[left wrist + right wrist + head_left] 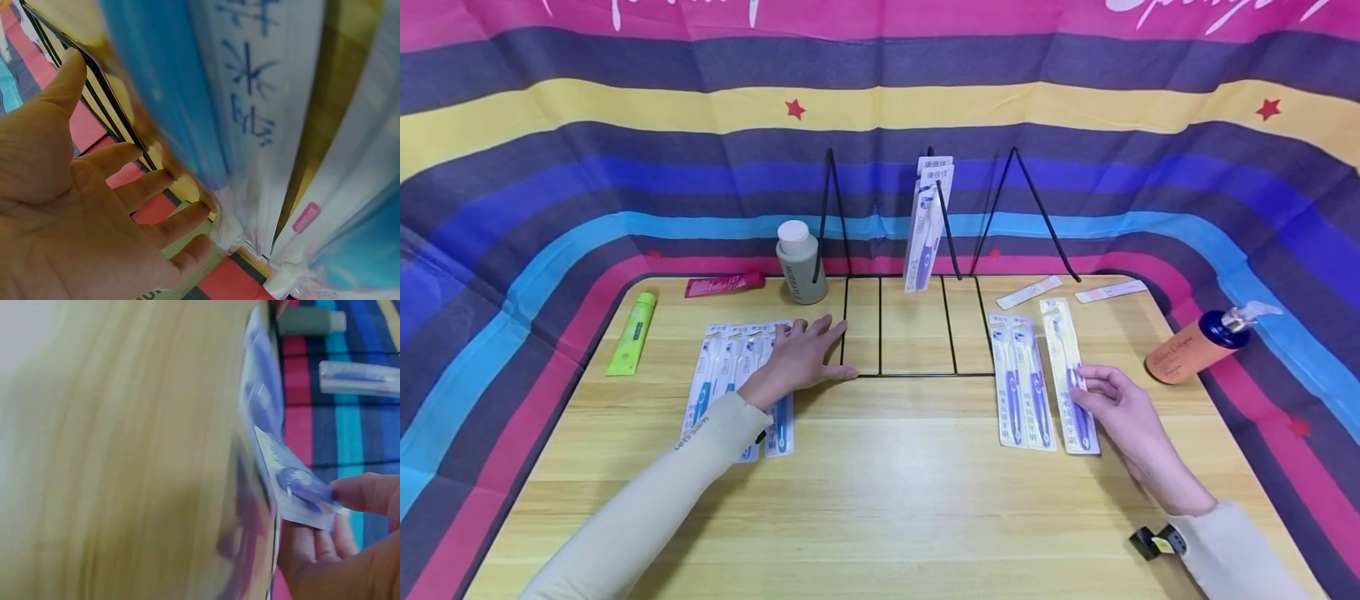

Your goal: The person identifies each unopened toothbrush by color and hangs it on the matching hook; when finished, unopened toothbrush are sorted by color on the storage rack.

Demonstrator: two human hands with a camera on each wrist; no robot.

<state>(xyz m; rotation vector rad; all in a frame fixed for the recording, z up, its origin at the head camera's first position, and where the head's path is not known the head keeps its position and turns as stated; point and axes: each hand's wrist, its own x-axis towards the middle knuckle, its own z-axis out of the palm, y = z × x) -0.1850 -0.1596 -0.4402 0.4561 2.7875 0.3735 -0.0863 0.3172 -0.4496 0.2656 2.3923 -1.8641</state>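
The yellow-backed toothbrush pack [1070,375] under your right hand [1120,412] looks light, thin and slick; judge it best pinched at its long edge, where your fingertips already curl round it. Beside it lie two white packs [1021,381]. Your left hand [797,357] rests flat, fingers spread, on about four blue packs [730,383]. Beyond, two packs [927,221] lean in the wire rack [917,333].

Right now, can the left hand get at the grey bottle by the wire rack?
Probably yes. The left hand rests open on the blue toothbrush packs, and the grey bottle stands just beyond its fingertips beside the wire rack, with only bare table between.
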